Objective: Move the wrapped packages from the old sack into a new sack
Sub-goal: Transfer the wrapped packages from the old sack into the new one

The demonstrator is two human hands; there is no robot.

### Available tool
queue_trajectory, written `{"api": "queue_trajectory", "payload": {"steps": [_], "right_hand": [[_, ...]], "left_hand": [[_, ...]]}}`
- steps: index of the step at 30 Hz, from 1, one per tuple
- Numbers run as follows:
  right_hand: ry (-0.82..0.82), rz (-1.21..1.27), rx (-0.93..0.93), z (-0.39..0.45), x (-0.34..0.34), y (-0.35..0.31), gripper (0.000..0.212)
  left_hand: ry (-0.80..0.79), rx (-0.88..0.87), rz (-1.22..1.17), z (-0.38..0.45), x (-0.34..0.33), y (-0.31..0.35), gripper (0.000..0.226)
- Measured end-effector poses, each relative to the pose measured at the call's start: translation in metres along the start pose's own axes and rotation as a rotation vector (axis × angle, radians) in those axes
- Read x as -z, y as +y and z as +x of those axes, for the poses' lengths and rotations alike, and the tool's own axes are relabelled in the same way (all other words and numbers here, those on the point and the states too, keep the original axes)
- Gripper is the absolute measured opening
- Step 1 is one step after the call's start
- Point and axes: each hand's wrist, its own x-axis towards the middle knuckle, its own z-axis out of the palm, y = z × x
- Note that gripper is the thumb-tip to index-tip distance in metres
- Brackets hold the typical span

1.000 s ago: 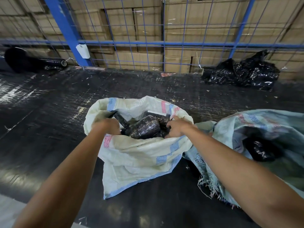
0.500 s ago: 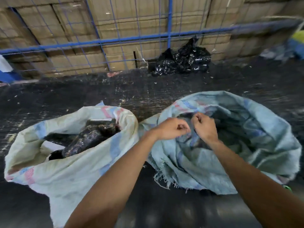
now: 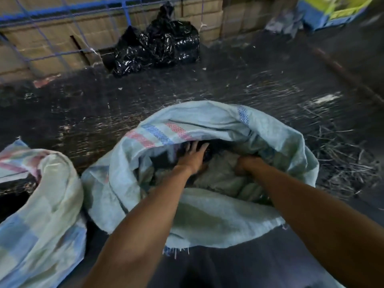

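Change: both hands, which pinched the rim half a second ago, now reach inside.
White sack (image 3: 47,204): left of both hands, dark packages inside.
Left hand (image 3: 192,157): fingers spread, on a dark package (image 3: 204,149).
Right hand (image 3: 246,164): fingers curled, clamped on folded fabric.
Blue-green sack (image 3: 207,221): around both hands.

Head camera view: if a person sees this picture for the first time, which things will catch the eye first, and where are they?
First the pale blue sack in the centre, its mouth wide open, with both arms reaching inside: the left hand spread on something dark, the right hand curled into the folds. Next, the shiny black plastic heap against the far fence, and a whiter sack at the left edge.
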Motion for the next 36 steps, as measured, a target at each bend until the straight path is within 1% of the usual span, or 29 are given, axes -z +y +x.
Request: {"api": "queue_trajectory", "payload": {"steps": [1, 3, 5, 7, 9, 10, 13, 15, 20, 22, 23, 25, 27, 28, 30, 31, 32, 34, 36], "right_hand": [[-0.053, -0.067, 0.005, -0.001, 0.000, 0.003, 0.046], [-0.106, -0.168, 0.005, -0.003, 0.000, 0.010, 0.046], [-0.175, -0.244, -0.007, -0.007, 0.002, 0.012, 0.047], [-0.237, -0.269, -0.011, -0.009, 0.002, 0.012, 0.044], [-0.232, -0.256, -0.001, -0.014, 0.005, 0.008, 0.046], [-0.218, -0.274, 0.017, -0.017, 0.005, 0.005, 0.049], [-0.144, -0.278, 0.076, -0.028, 0.002, -0.001, 0.051], [-0.121, -0.271, 0.077, -0.033, -0.003, -0.001, 0.052], [-0.135, -0.234, 0.046, -0.045, -0.005, 0.000, 0.049], [-0.098, -0.144, 0.035, -0.047, 0.001, -0.004, 0.048], [-0.041, -0.081, 0.050, -0.049, 0.005, -0.007, 0.049], [0.092, 0.042, 0.099, -0.055, 0.015, -0.017, 0.060], [0.236, 0.249, 0.146, -0.060, 0.028, -0.027, 0.069], [0.302, 0.368, 0.174, -0.067, 0.034, -0.037, 0.070], [0.369, 0.632, 0.223, -0.084, 0.047, -0.055, 0.063], [0.376, 0.762, 0.246, -0.094, 0.050, -0.066, 0.057], [0.371, 0.873, 0.255, -0.100, 0.052, -0.071, 0.053], [0.386, 1.018, 0.250, -0.113, 0.057, -0.084, 0.050], [0.375, 1.039, 0.246, -0.128, 0.063, -0.103, 0.057]], "left_hand": [[0.011, 0.015, -0.002, 0.001, -0.003, 0.001, 0.072], [0.039, 0.026, -0.030, 0.003, -0.006, 0.004, 0.068], [0.025, 0.048, -0.074, 0.000, -0.004, 0.009, 0.063], [-0.007, 0.087, -0.060, -0.006, -0.001, 0.013, 0.068], [-0.007, 0.096, 0.000, -0.012, 0.002, 0.012, 0.075], [-0.009, 0.094, 0.007, -0.016, 0.004, 0.010, 0.074], [-0.015, 0.099, -0.043, -0.030, 0.008, 0.001, 0.065], [0.011, 0.090, -0.045, -0.039, 0.008, -0.002, 0.060], [0.059, 0.062, -0.108, -0.061, 0.010, -0.002, 0.056], [0.074, 0.073, -0.181, -0.065, 0.013, -0.002, 0.056], [0.095, 0.081, -0.238, -0.068, 0.014, -0.002, 0.055], [0.165, 0.087, -0.336, -0.080, 0.023, -0.004, 0.054], [0.216, 0.108, -0.473, -0.090, 0.036, -0.007, 0.053], [0.238, 0.121, -0.575, -0.100, 0.044, -0.010, 0.054], [0.247, 0.143, -0.833, -0.117, 0.060, -0.013, 0.052], [0.232, 0.153, -0.983, -0.130, 0.070, -0.016, 0.050], [0.185, 0.176, -1.123, -0.138, 0.077, -0.018, 0.047], [0.066, 0.189, -1.383, -0.164, 0.099, -0.031, 0.039], [-0.003, 0.139, -1.553, -0.199, 0.117, -0.060, 0.041]]}}
